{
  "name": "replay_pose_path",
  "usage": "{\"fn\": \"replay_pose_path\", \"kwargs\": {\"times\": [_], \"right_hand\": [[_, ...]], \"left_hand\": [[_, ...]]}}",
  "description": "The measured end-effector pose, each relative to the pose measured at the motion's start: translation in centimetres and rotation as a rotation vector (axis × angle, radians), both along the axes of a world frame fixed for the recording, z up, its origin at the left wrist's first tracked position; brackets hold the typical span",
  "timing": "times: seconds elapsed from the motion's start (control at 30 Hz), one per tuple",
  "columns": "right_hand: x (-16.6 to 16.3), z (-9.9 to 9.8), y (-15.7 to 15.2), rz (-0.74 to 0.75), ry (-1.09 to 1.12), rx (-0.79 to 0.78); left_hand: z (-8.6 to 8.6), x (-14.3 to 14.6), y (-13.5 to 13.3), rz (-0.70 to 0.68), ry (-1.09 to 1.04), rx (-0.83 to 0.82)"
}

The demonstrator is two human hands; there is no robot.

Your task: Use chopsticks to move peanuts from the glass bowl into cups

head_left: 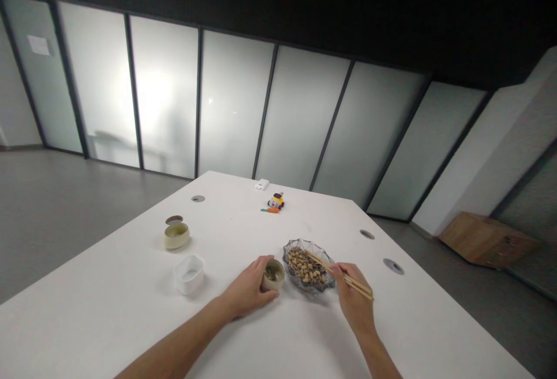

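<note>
My left hand (250, 288) is wrapped round the side of a small beige cup (278, 284) that stands upright on the table. A few small dark bits lie in the bottom of this cup. Just right of it sits a scalloped clear glass bowl (319, 246), holding a heap of mixed nuts and seeds (306, 266). In my right hand (354, 298) is a pair of wooden chopsticks (351, 280). Their tips reach in among the nuts at the bowl's upper middle; whether they pinch a piece is too small to tell.
On the white table (235, 344), a white square dish (190, 274) and a pale green bowl (176, 237) stand to the left. Farther back are a yellow toy car (276, 200), a toy carrot (272, 210) and a white box-like device (261, 184). Round cable holes (394, 266) dot the tabletop.
</note>
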State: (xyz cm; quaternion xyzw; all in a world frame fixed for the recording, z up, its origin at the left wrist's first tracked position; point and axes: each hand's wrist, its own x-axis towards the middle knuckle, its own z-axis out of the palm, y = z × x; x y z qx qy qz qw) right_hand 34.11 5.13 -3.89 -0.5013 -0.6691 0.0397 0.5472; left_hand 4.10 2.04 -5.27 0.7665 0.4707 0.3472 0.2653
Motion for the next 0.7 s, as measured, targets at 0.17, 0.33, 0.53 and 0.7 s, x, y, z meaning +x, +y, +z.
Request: {"fn": "replay_pose_path", "kwargs": {"times": [0.17, 0.33, 0.53, 0.7], "right_hand": [[0.11, -0.1, 0.17, -0.012, 0.023, -0.014], [-0.02, -0.14, 0.16, -0.009, 0.027, -0.024], [0.15, -0.13, 0.06, -0.004, 0.005, -0.013], [0.16, -0.07, 0.0, 0.004, 0.001, -0.003]], "left_hand": [[-0.11, 0.0, 0.05, -0.004, 0.002, 0.008], [-0.05, -0.02, 0.04, -0.006, 0.004, 0.008], [-0.02, -0.09, -0.03, -0.005, 0.01, 0.002], [-0.32, -0.12, 0.11, -0.001, 0.001, 0.015]]}}
